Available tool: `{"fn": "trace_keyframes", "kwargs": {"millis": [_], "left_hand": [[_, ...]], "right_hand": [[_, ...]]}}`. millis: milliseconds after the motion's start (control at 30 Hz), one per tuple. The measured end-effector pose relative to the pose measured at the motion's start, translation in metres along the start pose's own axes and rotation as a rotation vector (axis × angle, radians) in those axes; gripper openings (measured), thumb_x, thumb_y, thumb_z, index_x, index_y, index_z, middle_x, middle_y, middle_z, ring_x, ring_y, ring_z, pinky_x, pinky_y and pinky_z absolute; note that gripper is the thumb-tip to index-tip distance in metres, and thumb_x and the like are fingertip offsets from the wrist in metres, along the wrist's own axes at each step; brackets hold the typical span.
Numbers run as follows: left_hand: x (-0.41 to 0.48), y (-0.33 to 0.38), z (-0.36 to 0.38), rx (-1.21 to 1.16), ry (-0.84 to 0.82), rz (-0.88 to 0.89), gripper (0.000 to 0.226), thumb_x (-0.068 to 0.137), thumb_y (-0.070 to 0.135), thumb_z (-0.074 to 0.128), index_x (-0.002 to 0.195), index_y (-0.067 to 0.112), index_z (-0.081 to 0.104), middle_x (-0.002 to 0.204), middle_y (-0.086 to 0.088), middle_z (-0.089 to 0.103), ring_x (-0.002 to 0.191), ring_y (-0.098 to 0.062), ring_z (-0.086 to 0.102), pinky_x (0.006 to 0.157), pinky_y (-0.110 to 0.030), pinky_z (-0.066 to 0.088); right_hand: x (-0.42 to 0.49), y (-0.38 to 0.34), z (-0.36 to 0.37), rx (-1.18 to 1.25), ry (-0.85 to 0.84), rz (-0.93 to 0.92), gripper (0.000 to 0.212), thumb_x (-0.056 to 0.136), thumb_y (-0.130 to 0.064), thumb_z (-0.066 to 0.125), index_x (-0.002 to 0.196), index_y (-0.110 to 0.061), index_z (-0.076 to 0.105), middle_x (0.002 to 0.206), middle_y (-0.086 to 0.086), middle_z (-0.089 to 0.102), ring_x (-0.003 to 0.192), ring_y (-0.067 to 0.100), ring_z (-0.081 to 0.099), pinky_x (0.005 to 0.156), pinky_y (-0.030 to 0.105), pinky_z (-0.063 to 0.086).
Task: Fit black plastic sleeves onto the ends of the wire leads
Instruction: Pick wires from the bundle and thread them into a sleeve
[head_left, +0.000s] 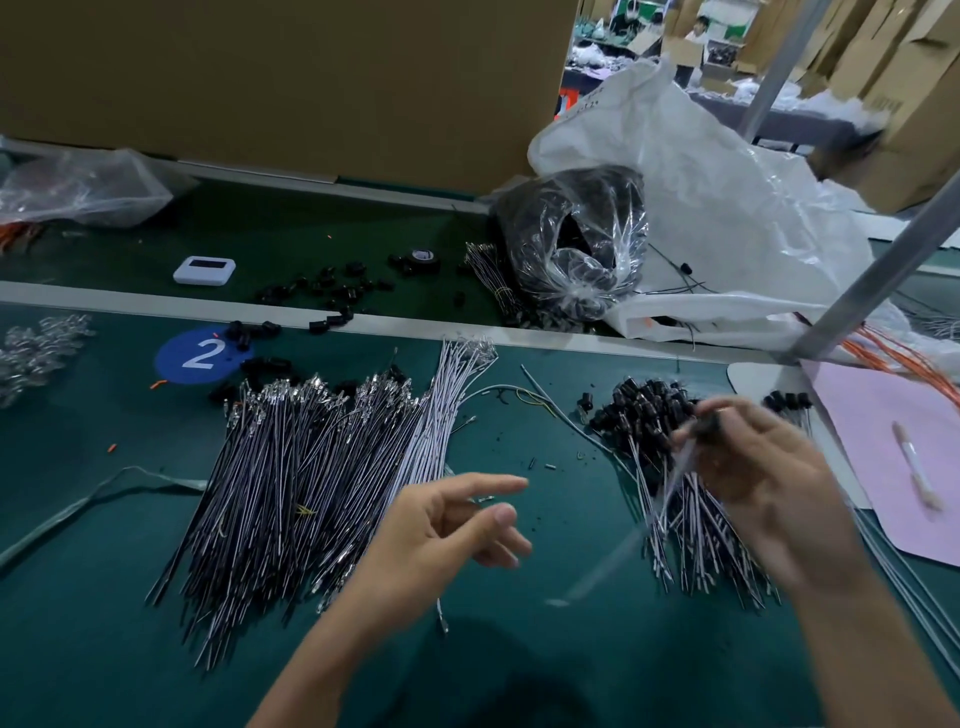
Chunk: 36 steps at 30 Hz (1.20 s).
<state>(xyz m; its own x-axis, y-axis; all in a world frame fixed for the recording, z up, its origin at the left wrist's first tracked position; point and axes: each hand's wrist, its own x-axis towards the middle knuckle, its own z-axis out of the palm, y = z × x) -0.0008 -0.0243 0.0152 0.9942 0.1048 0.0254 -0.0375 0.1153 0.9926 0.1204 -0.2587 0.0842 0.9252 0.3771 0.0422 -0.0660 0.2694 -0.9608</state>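
The left hand (457, 525) hangs over the green table (78, 649) toward its front edge, fingers loose and spread, holding nothing. Just to its left lies a big pile of bare leads (311, 467), fanned out with their metal tips toward the far edge.

The right hand (753, 467) is blurred, but its fingers are curled round one lead (680, 460). A black sleeve (709, 423) sits at the lead's top end by the fingertips, and the wire trails down toward the front edge. Under that hand is a smaller heap of sleeved leads (644, 410), black caps bunched at the far end.

Loose sleeves (332, 291) are scattered along the far strip of the table. To their right stands a clear bag (571, 244) packed with black parts, leaning against a white sack (727, 208). A pink sheet (893, 441) lies at the right edge. A blue sticker (202, 356) marked 2 shows toward the left.
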Motion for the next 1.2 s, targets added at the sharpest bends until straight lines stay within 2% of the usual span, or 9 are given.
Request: {"fn": "trace_keyframes", "kwargs": {"millis": [67, 200, 300, 367, 500, 567, 667, 833, 1200], "left_hand": [[-0.001, -0.004, -0.011, 0.104, 0.199, 0.006, 0.02, 0.085, 0.023, 0.066, 0.105, 0.022, 0.071, 0.076, -0.005, 0.076, 0.068, -0.021, 0.073, 0.069, -0.032, 0.058], [-0.001, -0.011, -0.032, 0.585, 0.564, 0.084, 0.017, 0.085, 0.023, 0.072, 0.102, 0.024, 0.075, 0.067, 0.008, 0.072, 0.049, -0.007, 0.061, 0.051, -0.021, 0.053], [0.002, -0.01, -0.04, 0.88, 0.646, 0.084, 0.024, 0.082, 0.029, 0.076, 0.105, 0.022, 0.074, 0.081, 0.008, 0.07, 0.074, -0.01, 0.062, 0.072, -0.031, 0.054], [0.005, -0.011, -0.041, 1.006, 0.648, 0.062, 0.028, 0.081, 0.031, 0.078, 0.107, 0.022, 0.073, 0.088, 0.006, 0.069, 0.087, -0.016, 0.058, 0.078, -0.034, 0.049], [0.01, -0.019, -0.042, 1.044, 0.646, 0.011, 0.028, 0.082, 0.023, 0.077, 0.11, 0.019, 0.073, 0.091, 0.005, 0.069, 0.094, -0.02, 0.056, 0.086, -0.039, 0.047], [0.011, -0.022, -0.04, 1.026, 0.644, 0.004, 0.028, 0.083, 0.022, 0.076, 0.11, 0.02, 0.073, 0.089, 0.006, 0.069, 0.094, -0.02, 0.055, 0.086, -0.039, 0.046], [0.013, -0.024, -0.028, 1.047, 0.608, 0.055, 0.029, 0.079, 0.026, 0.081, 0.107, 0.019, 0.073, 0.091, 0.005, 0.07, 0.093, -0.022, 0.055, 0.082, -0.04, 0.046], [0.017, -0.034, -0.014, 1.177, 0.526, 0.061, 0.04, 0.074, 0.026, 0.084, 0.11, 0.015, 0.072, 0.102, -0.001, 0.071, 0.097, -0.027, 0.056, 0.083, -0.04, 0.043], [0.016, -0.037, -0.018, 1.086, 0.556, 0.051, 0.031, 0.082, 0.014, 0.074, 0.113, 0.017, 0.072, 0.102, 0.002, 0.068, 0.09, -0.023, 0.055, 0.081, -0.035, 0.044]], "right_hand": [[0.005, -0.015, -0.024, -0.151, 0.165, -0.033, 0.02, 0.083, -0.021, 0.055, 0.077, -0.017, 0.074, 0.073, 0.0, 0.071, 0.067, 0.009, 0.067, 0.063, 0.016, 0.056], [0.029, -0.016, -0.067, -0.973, 0.448, -0.102, 0.018, 0.088, -0.028, 0.068, 0.095, -0.012, 0.072, 0.076, -0.001, 0.072, 0.061, 0.003, 0.064, 0.06, 0.014, 0.052], [0.044, 0.001, -0.069, -1.253, 0.413, 0.055, 0.035, 0.092, -0.03, 0.063, 0.114, -0.003, 0.067, 0.102, 0.017, 0.071, 0.08, 0.024, 0.065, 0.08, 0.034, 0.052], [0.046, 0.014, -0.056, -1.335, 0.394, 0.033, 0.036, 0.095, -0.028, 0.059, 0.12, -0.002, 0.063, 0.109, 0.02, 0.069, 0.083, 0.023, 0.06, 0.08, 0.035, 0.049], [0.035, 0.041, -0.004, -1.217, 0.202, -0.151, 0.018, 0.091, -0.018, 0.065, 0.107, -0.013, 0.072, 0.094, 0.0, 0.072, 0.074, 0.004, 0.061, 0.073, 0.02, 0.047], [0.029, 0.064, 0.027, -1.08, 0.02, -0.127, 0.01, 0.088, -0.013, 0.07, 0.095, -0.016, 0.076, 0.079, -0.013, 0.07, 0.067, -0.006, 0.061, 0.069, 0.011, 0.047], [0.027, 0.1, 0.07, -0.894, -0.107, 0.007, 0.012, 0.088, -0.009, 0.068, 0.083, -0.017, 0.075, 0.063, -0.013, 0.067, 0.053, -0.003, 0.06, 0.056, 0.015, 0.049], [0.049, 0.13, 0.116, -0.752, -0.11, 0.275, 0.025, 0.095, -0.011, 0.058, 0.071, -0.016, 0.064, 0.053, 0.0, 0.065, 0.038, 0.012, 0.056, 0.036, 0.019, 0.04], [0.068, 0.137, 0.139, -0.569, -0.027, 0.46, 0.02, 0.09, -0.009, 0.062, 0.07, -0.008, 0.066, 0.055, 0.003, 0.058, 0.037, 0.008, 0.046, 0.038, 0.018, 0.036]]}}
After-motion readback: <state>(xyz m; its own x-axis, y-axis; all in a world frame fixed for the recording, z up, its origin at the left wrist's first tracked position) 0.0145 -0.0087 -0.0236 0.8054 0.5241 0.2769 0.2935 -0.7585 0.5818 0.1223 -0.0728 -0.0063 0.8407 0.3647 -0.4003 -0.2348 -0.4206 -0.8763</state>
